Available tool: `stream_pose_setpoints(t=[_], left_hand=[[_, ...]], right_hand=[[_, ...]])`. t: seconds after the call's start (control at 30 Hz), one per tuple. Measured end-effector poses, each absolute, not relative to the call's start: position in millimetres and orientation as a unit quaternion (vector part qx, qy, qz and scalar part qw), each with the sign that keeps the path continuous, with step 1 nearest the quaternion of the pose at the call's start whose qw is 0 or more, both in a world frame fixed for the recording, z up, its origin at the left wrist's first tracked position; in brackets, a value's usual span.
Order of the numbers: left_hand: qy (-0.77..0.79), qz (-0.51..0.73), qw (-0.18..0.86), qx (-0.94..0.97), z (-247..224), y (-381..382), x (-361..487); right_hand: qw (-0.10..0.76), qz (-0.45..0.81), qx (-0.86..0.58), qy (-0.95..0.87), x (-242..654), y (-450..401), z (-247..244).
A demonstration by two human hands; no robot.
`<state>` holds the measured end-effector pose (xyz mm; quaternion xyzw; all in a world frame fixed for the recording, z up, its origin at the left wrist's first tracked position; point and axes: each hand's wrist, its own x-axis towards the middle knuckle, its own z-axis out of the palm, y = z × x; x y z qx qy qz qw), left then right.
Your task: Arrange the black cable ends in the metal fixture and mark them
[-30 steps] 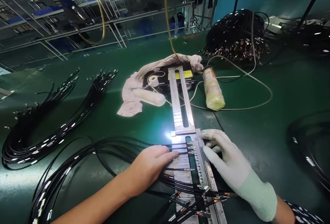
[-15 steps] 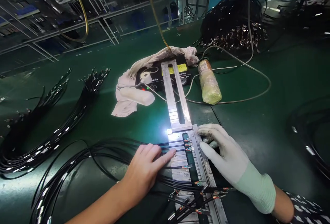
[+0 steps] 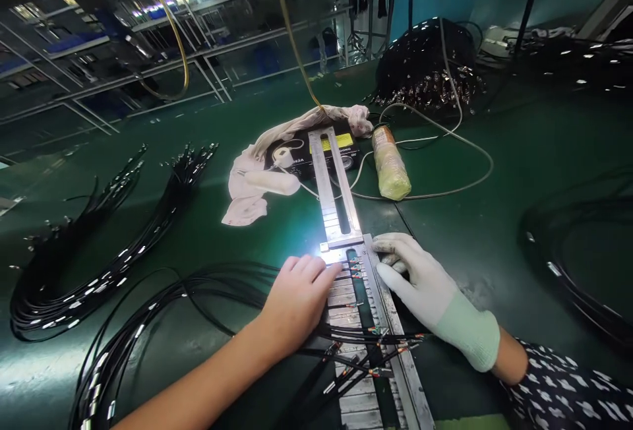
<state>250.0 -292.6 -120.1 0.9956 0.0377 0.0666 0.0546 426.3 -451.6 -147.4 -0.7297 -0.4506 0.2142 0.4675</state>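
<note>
While both hands rest on the work, these lines hold:
Left hand [image 3: 297,298]: bare, fingers flat and spread, gripping nothing, pressing black cables [image 3: 208,285] onto the metal jig [image 3: 346,298].
Cables: near the bench's front edge; long axis crosswise, stripped tips pointing right across the jig's slots.
Jig: a long slotted bar, running from the front edge toward the bench's middle.
Right hand [image 3: 420,281]: gloved, loosely curled, palm down on the jig's right rail, holding nothing visible.
Doing it well: I judge each wire should sit flat in its own slot, tips level, pressure even.
</note>
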Motion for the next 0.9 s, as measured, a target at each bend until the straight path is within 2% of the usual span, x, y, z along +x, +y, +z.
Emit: stream_pose_setpoints(t=[0.17, 0.27, 0.4, 0.67, 0.9], left_hand=[[0.065, 0.031, 0.222, 0.972, -110.6, -299.0, 218.7], [0.09, 0.022, 0.265, 0.96, -115.6, -301.7, 213.3], [0.086, 0.039, 0.261, 0.961, -121.6, -300.2, 217.8], [0.045, 0.035, 0.157, 0.986, -114.8, -289.7, 237.8], [0.007, 0.05, 0.153, 0.987, -106.2, -284.9, 249.0]], right_hand=[[0.459, 0.252, -0.718, -0.459, 423.8, -467.5, -148.2], [0.464, 0.257, -0.721, -0.445, 422.9, -468.0, -151.9], [0.479, 0.275, -0.721, -0.419, 422.4, -463.6, -154.5], [0.471, 0.267, -0.731, -0.416, 422.6, -463.3, -150.0], [0.462, 0.264, -0.739, -0.414, 422.9, -463.2, -148.8]])
